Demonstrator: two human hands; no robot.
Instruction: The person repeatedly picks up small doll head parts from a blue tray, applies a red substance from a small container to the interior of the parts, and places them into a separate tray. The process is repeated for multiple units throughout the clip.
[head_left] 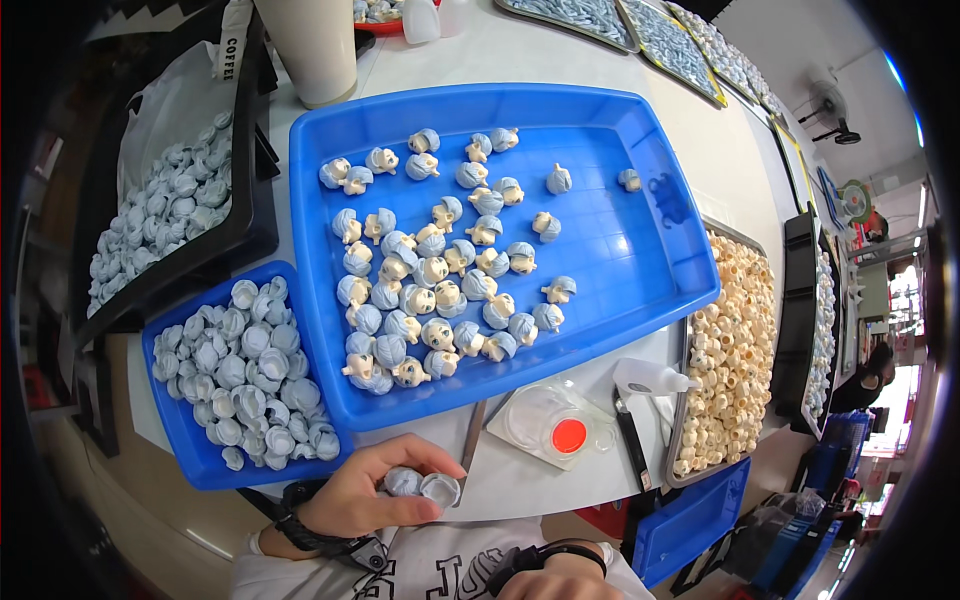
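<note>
A: Head view first, and it's the only one. Where are the pieces in hand?

B: Two pale blue shells [441, 489] sit side by side in the left hand [352, 495], in front of the shirt [440, 565]. Its thumb lies along the near side and its fingers curl round the far side, so it has a loose pinch on them.

A: And the right hand [562, 588]?

B: Cut off by the lower edge; I can't tell what its fingers are doing.

A: How would you expect a shell to handle?

B: Light and fairly stiff, I'd judge, like the ones heaped in the small blue bin [182, 462]. The domed back could well skid under a dry fingertip (moulded plastic, at a guess).

A: So where to take hold?

B: Across opposite sides of the rim, thumb against forefinger, leaving the hollow clear. The edge looks thin, so I'd press gently; it might chip or bend.
</note>
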